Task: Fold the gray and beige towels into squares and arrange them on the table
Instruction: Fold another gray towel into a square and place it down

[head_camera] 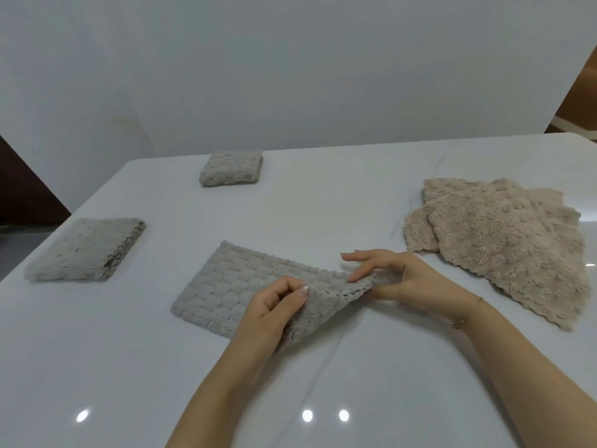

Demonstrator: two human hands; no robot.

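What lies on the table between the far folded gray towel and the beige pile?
Nothing: in the head view the table is bare between the far gray towel and the beige pile.

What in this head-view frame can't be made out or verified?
- Beige pile, head view: overlapping layers hide how many towels it holds.
- Gray towel: its near right corner is covered by the left hand; the right hand's thumb is hidden behind the lifted edge.
- Two folded squares: layer count too small to tell.
- Table: its near edge is cut off by the frame.
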